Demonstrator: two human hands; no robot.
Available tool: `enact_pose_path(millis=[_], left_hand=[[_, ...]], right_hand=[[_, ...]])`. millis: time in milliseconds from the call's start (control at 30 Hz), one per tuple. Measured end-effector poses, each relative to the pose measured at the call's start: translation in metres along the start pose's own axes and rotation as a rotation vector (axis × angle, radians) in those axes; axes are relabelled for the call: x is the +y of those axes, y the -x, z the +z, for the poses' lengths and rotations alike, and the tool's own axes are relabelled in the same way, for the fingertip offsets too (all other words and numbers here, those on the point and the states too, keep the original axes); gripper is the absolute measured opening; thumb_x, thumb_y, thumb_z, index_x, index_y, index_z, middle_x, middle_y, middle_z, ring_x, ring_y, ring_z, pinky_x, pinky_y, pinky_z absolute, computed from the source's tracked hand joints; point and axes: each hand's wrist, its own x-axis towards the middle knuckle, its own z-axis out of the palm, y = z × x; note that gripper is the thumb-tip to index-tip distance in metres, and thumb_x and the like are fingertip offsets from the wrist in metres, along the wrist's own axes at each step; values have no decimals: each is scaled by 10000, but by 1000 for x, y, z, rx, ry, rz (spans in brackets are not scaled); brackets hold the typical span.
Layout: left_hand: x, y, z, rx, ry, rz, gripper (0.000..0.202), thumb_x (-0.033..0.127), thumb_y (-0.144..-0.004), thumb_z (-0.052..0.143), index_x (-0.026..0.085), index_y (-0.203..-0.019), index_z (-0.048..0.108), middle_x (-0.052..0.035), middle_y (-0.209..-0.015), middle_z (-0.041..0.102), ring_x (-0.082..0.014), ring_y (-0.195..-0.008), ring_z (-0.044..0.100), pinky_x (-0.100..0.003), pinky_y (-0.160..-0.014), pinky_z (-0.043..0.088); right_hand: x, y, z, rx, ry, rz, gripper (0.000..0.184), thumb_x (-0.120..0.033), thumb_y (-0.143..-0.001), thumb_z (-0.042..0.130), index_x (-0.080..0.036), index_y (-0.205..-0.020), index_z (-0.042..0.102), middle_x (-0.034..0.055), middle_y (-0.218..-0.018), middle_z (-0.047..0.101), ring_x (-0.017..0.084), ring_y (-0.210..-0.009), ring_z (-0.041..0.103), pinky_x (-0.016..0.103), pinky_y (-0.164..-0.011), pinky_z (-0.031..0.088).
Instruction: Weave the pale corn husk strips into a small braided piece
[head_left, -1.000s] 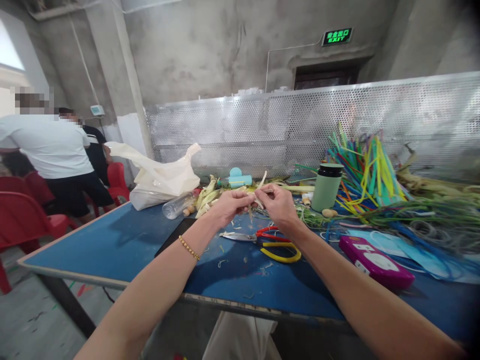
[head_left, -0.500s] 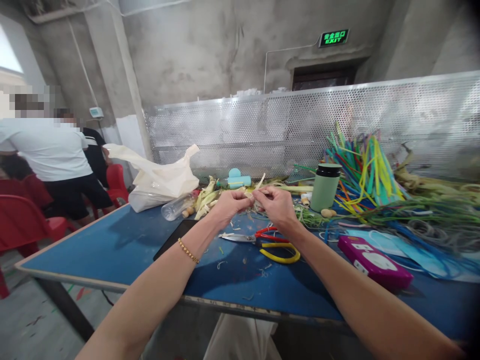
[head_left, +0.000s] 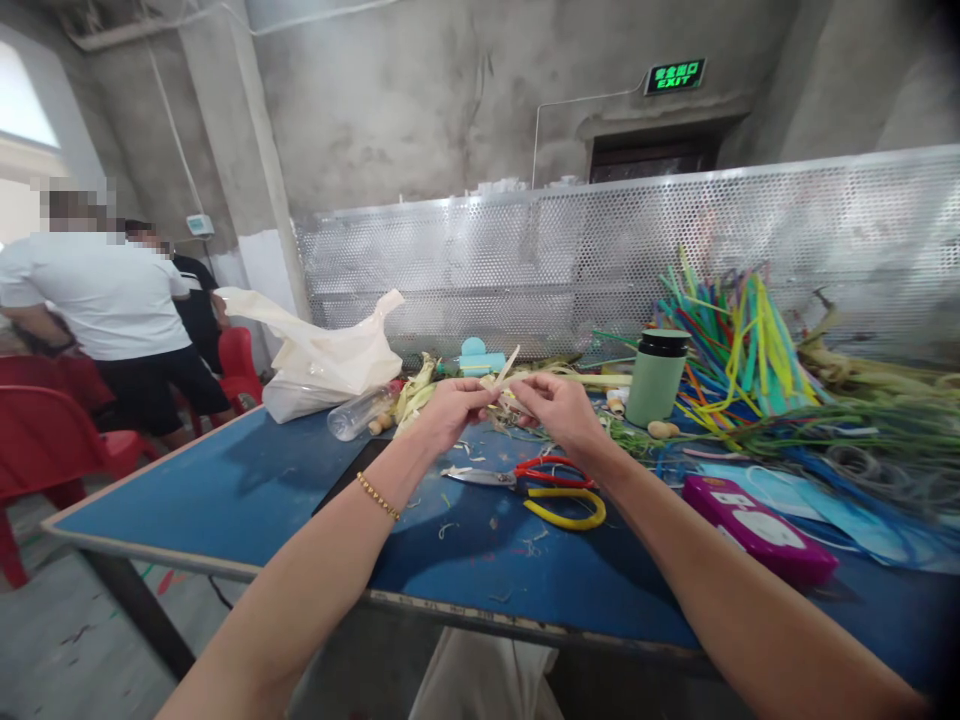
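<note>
My left hand and my right hand meet over the middle of the table, both closed in a pinch. Between them is a pale strip of corn husk, one end sticking up above the fingertips. The part inside the fingers is hidden. Below my right hand lie scissors with one red and one yellow handle, blades pointing left. Pale green corn husks lie beyond my left hand. Small husk scraps are strewn on the blue table in front of me.
A white plastic bag and a clear bottle stand at left, near a dark flat tablet. To the right are a green flask, colourful strips, a purple box and blue masks. Two people stand beyond red chairs.
My fingertips have shifted a little on the husk strip, and more of its upright end shows. The whole view has moved slightly, so things appear a bit further right.
</note>
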Motion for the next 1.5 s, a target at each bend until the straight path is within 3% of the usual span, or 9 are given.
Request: enact_pose_path(millis=[100,200,433,667,733,867,933,1100,1500], left_hand=[[0,-3,-6,21,-34,-9,261,270,-588,792,105,-610,590,5,-566,515,-51,-488,427,-230,-484,274],[1,-3,-8,23,-96,2,273,296,-594,785,107,-594,588,7,-530,505,-57,-469,422,-232,-473,258],[4,-2,-10,73,-244,33,253,318,-603,754,106,-607,616,-4,-543,536,-57,-464,385,-241,-475,239],[5,-1,-13,49,-305,41,225,295,-620,716,118,-561,590,16,-489,489,-61,-461,367,-241,-480,229],[6,0,-12,42,-319,25,212,290,-614,713,119,-568,597,16,-492,491,-64,-467,372,-238,-483,234],[7,2,-9,2,-414,15,199,289,-620,701,116,-570,616,23,-478,473,-67,-473,366,-236,-482,228],[7,2,-7,-17,-481,54,183,279,-630,688,113,-576,633,23,-481,476,-70,-486,374,-232,-493,246],[6,5,-4,-72,-597,89,160,253,-658,656,108,-592,650,16,-509,498,-79,-519,401,-229,-518,290],[10,10,-2,-271,-611,48,278,366,-672,694,104,-609,628,11,-526,487,-87,-529,398,-251,-524,287]], right_hand=[[2,-1,-4,-102,125,-43,293,-424,-741,642,-134,-699,653,23,-547,622,122,-475,552,233,-475,431],[3,-1,-3,-114,150,-54,271,-384,-764,614,-135,-659,629,23,-516,614,119,-465,554,237,-489,442],[-9,3,-4,-144,-72,68,169,-243,-758,591,-127,-880,596,45,-603,671,139,-429,598,254,-454,473],[-19,4,-18,-452,-100,-9,229,-176,-805,515,-162,-999,636,74,-932,727,121,-566,666,268,-620,516],[-19,4,-19,-483,-87,-32,245,-177,-805,530,-178,-1028,631,65,-972,722,115,-550,662,279,-645,518],[-13,2,-16,-315,50,-100,191,-300,-828,571,-183,-926,686,45,-869,724,110,-480,606,276,-552,481],[-8,0,-13,-183,186,-214,200,-334,-827,586,-192,-858,722,32,-762,705,126,-520,589,274,-539,449],[0,-6,-10,85,593,-524,143,-321,-792,647,-215,-789,744,57,-790,669,197,-788,580,329,-737,416],[5,2,1,-15,668,-303,147,-264,-850,493,-183,-799,604,23,-677,652,152,-608,554,260,-578,318]])
